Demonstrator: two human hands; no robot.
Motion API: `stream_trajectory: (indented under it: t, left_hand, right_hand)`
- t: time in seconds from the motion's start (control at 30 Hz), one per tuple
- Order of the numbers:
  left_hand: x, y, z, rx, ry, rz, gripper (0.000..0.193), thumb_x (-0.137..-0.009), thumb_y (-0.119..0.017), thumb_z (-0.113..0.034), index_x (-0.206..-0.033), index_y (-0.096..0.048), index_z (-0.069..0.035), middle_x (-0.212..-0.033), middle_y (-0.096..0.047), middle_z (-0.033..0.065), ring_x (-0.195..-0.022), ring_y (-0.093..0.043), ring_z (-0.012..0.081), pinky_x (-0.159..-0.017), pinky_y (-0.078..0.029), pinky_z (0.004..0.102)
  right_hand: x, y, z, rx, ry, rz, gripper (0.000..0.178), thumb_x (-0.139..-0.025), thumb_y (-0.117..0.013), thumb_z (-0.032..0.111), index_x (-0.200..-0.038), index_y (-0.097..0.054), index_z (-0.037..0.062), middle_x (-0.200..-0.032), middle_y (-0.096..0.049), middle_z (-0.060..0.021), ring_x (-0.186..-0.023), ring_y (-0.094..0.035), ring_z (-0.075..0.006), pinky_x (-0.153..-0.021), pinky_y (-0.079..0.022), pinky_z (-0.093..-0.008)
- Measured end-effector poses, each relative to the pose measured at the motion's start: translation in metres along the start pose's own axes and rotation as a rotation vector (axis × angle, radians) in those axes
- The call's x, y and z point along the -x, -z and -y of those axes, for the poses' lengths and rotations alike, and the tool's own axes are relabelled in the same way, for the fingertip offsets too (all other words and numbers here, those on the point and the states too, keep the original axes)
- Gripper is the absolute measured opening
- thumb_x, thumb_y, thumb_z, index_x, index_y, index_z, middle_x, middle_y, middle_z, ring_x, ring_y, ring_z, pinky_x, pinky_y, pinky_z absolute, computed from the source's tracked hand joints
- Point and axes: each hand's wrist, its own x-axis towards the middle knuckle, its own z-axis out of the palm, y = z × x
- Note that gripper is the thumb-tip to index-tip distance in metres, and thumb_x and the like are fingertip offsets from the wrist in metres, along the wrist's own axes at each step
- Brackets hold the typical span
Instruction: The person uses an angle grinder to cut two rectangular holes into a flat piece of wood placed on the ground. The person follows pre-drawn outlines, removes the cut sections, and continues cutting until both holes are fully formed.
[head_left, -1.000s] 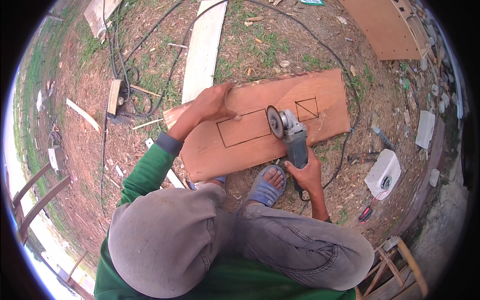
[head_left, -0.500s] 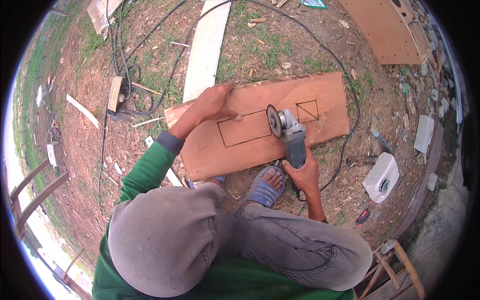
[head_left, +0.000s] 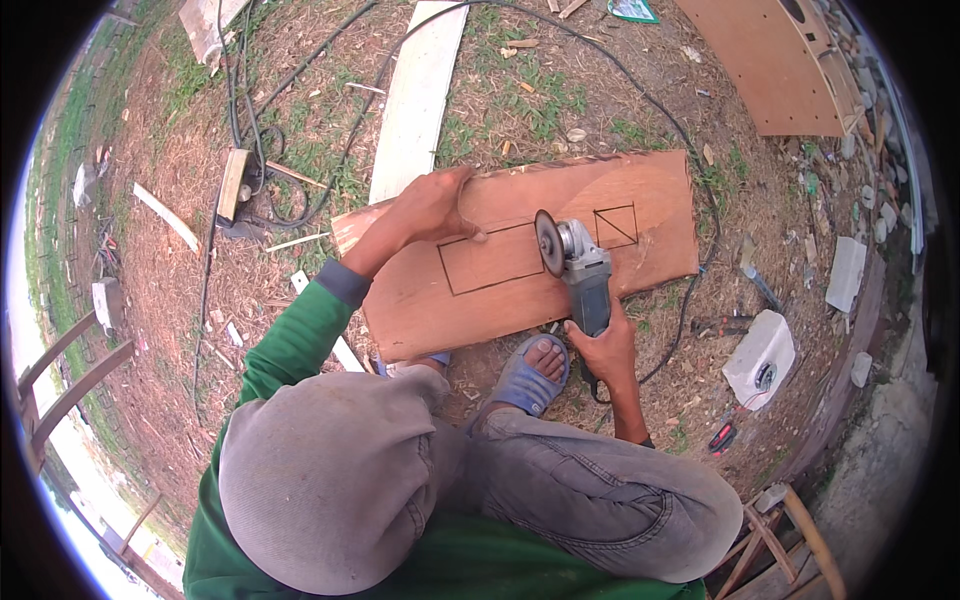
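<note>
reddish-brown wood makes the board (head_left: 430,318), which lies at a slant in front of the person, with two dark outlines on its face: a larger rectangle (head_left: 492,260) around its middle and a smaller rectangle (head_left: 615,225) with a diagonal toward its right end. the hands are apart. the left hand (head_left: 432,207) is clamped on the board's far edge, thumb laid over the face. the right hand (head_left: 608,345) is wrapped around the body of an angle grinder (head_left: 591,290) at the board's near edge; its disc (head_left: 549,245) stands over the board, and whether it touches the wood cannot be told. a blue sandal (head_left: 525,387) is by the board's near edge. beyond the far edge lies a pale plank (head_left: 415,100), and a black cable (head_left: 645,88) curves past the board's right end.
</note>
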Motion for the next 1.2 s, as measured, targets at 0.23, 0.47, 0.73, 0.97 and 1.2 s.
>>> stream_trajectory:
  t: [0.23,0.47,0.73,0.97,1.2]
  left_hand:
    - [-0.0010,-0.0009,0.0017,-0.009,-0.016,-0.009,0.111,-0.063,-0.106,-0.043,-0.150,-0.061,0.008,-0.138,-0.072,0.0325,-0.130,-0.070,0.0476,-0.114,-0.056,0.0508]
    - [-0.0009,0.0011,-0.0002,0.000,-0.004,0.007,0.109,-0.064,-0.106,-0.042,-0.150,-0.061,0.008,-0.137,-0.073,0.0317,-0.130,-0.070,0.0474,-0.114,-0.056,0.0510]
    - [0.0001,0.0010,-0.0021,-0.003,-0.008,-0.004,0.108,-0.064,-0.106,-0.041,-0.150,-0.062,0.007,-0.135,-0.074,0.0317,-0.128,-0.071,0.0475,-0.113,-0.056,0.0514]
    - [-0.0012,-0.0008,0.0016,0.001,-0.018,-0.010,0.108,-0.063,-0.106,-0.043,-0.148,-0.062,0.007,-0.132,-0.075,0.0318,-0.126,-0.072,0.0475,-0.110,-0.057,0.0517]
    - [-0.0025,-0.0032,0.0044,-0.003,-0.009,-0.002,0.108,-0.064,-0.106,-0.046,-0.146,-0.062,0.009,-0.130,-0.075,0.0320,-0.124,-0.073,0.0473,-0.109,-0.057,0.0514]
  right_hand:
    - [-0.0006,-0.0017,-0.0035,-0.001,0.019,-0.008,0.065,-0.079,-0.094,0.027,-0.127,-0.067,-0.0073,-0.096,-0.080,-0.0298,-0.091,-0.082,-0.0469,-0.080,-0.063,-0.0523]
    - [-0.0008,-0.0007,-0.0013,0.017,-0.002,0.000,0.060,-0.079,-0.095,0.027,-0.121,-0.067,-0.0061,-0.094,-0.080,-0.0287,-0.090,-0.082,-0.0467,-0.079,-0.063,-0.0528]
    - [0.0000,-0.0005,0.0016,0.008,0.005,-0.007,0.060,-0.079,-0.094,0.027,-0.123,-0.068,-0.0058,-0.095,-0.080,-0.0283,-0.091,-0.082,-0.0465,-0.080,-0.063,-0.0527]
    - [0.0030,-0.0001,0.0021,0.015,-0.010,-0.004,0.061,-0.079,-0.095,0.027,-0.124,-0.069,-0.0050,-0.095,-0.080,-0.0296,-0.092,-0.082,-0.0470,-0.080,-0.063,-0.0527]
    - [0.0049,-0.0010,-0.0030,0.029,-0.016,0.006,0.063,-0.079,-0.096,0.029,-0.125,-0.068,-0.0057,-0.095,-0.080,-0.0311,-0.092,-0.081,-0.0494,-0.080,-0.063,-0.0548]
